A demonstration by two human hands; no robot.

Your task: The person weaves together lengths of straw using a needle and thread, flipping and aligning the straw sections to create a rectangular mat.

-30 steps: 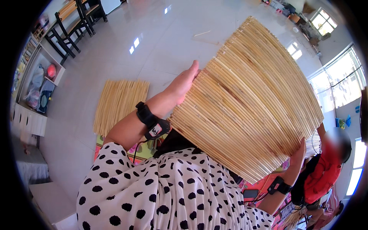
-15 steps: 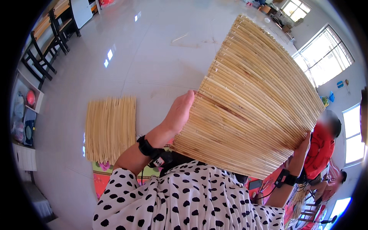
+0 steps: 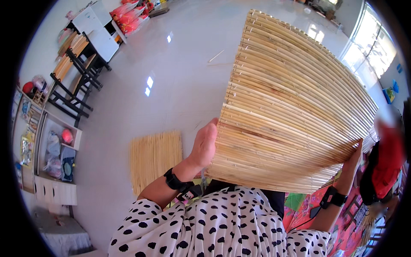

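Observation:
A large mat of pale, straw-coloured reed rods [image 3: 291, 98], tied in rows with thin thread, is raised in front of me, tilted and filling the upper middle and right. My left hand [image 3: 204, 143] grips its left edge, thumb near the edge and fingers mostly hidden by the mat. Low on the right, my right hand [image 3: 353, 155] grips the other edge, its fingers partly hidden. Behind my left forearm, a smaller layer of loose reed rods [image 3: 154, 158] lies by the patterned cloth [image 3: 299, 214] on the floor.
Chairs [image 3: 77, 73], shelves [image 3: 60, 150], a white cabinet [image 3: 96, 34] and red sacks [image 3: 130, 17] line the left wall. A person in red [image 3: 387, 158] is close on my right. A thin stick [image 3: 216, 55] lies on the tiled floor [image 3: 180, 94].
The view has shifted, showing more of the left wall. The mat's top edge now sits further left and more upright, and my left hand is lower in view.

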